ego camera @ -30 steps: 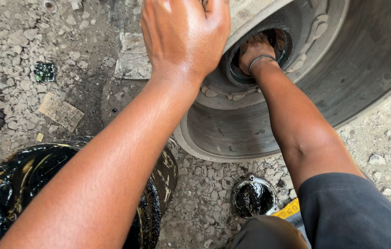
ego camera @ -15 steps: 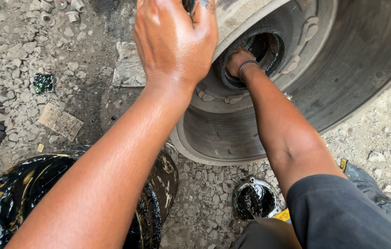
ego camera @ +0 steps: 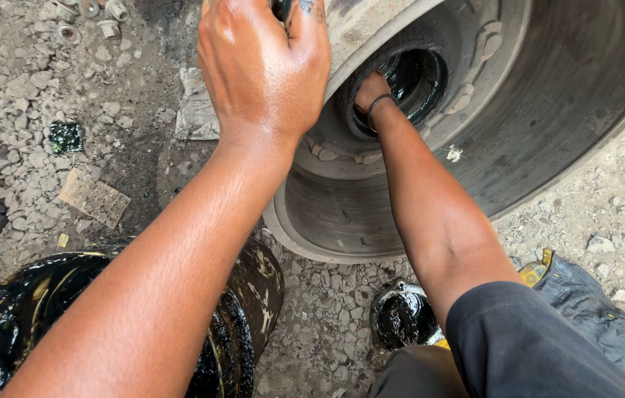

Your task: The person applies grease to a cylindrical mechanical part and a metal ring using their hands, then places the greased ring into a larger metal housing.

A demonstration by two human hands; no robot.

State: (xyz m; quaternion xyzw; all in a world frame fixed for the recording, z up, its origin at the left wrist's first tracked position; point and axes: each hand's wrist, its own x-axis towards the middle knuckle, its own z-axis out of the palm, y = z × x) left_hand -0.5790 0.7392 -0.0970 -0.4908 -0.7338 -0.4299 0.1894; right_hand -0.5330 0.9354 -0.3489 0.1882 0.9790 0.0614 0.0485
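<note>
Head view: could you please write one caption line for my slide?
Left hand grips the rim of a large metal drum; right hand reaches into its greasy centre hole, above gravel.

An outdoor roadside or yard repair spot for heavy vehicles, not a tidy indoor garage. The ground is bare dirt strewn with grey gravel and darkened by oil stains. A large metal wheel drum with a greasy black hub opening fills the upper right, lying on the stones. A grease-coated black drum lies at the lower left, and a small tin filled with black grease rests on the gravel below the wheel. Loose nuts lie scattered at the top, with scraps of cardboard and paper and a crumpled dark bag nearby.
</note>
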